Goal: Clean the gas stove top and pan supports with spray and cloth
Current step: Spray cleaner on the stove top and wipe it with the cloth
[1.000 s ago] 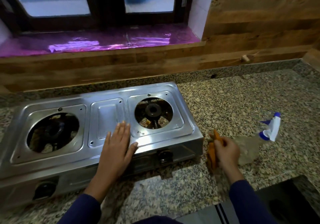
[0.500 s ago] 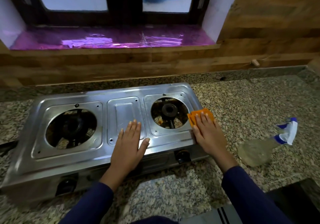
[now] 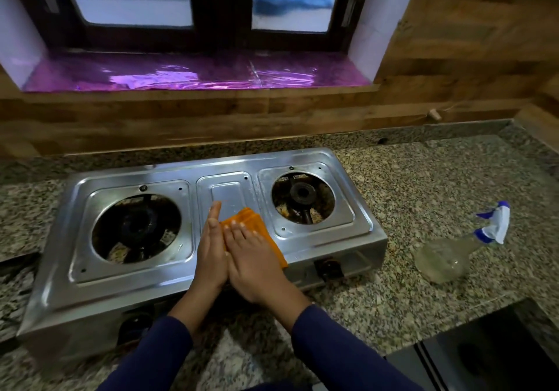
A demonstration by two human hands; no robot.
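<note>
Right hand (image 3: pixel 255 265) lies flat and open-palmed on the orange cloth (image 3: pixel 252 224), pressing it onto the steel stove top (image 3: pixel 169 282) at the centre of the frame, over the plate between the two burner openings. Left hand (image 3: pixel 211 251) is open too, fingers straight, resting on the steel just beside the right one and touching the cloth's near edge; it grips nothing. The spray bottle (image 3: pixel 447 259) lies on its side on the granite counter (image 3: pixel 423 191) at right, well apart from the stove. No pan supports are in view. Wiping the top seems to be the step in hand. Next, I judge, the cloth needs broad strokes toward the left burner opening (image 3: pixel 136 229), with the left hand bracing the stove.
</note>
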